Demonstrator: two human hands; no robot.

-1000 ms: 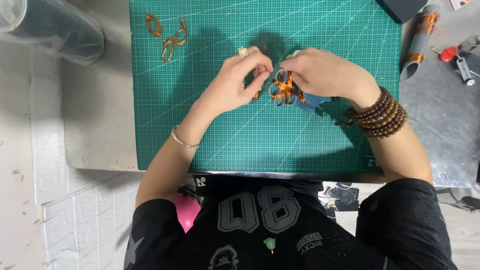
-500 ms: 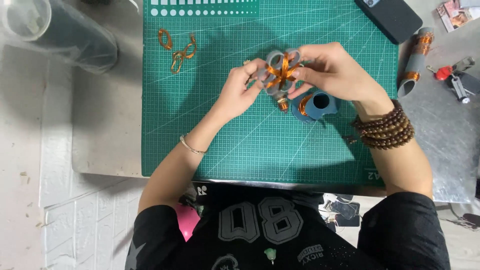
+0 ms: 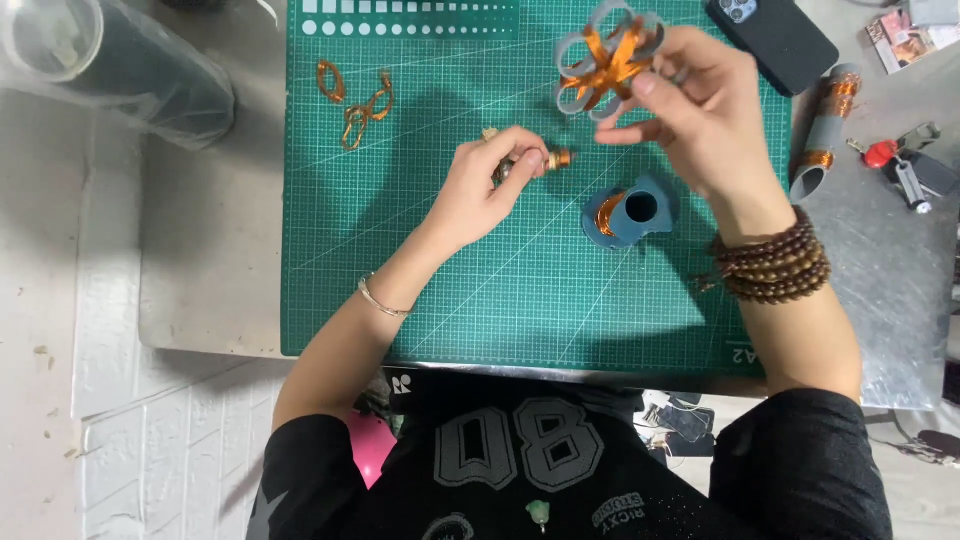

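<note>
Green gridded cutting mat [image 3: 450, 290] covers the grey tabletop [image 3: 210, 250]. I see my right hand [image 3: 700, 120] pinching one grey looped rosette bound with copper wire [image 3: 607, 60], raised over the mat's far edge. My left hand [image 3: 485, 190] grips one small copper-tipped piece [image 3: 555, 158]. Between the hands lies one blue-grey spool [image 3: 632, 210]. Two loose copper coils [image 3: 355, 98] lie far left; one black phone [image 3: 775, 40] and one grey wound tube [image 3: 825, 130] sit right.
</note>
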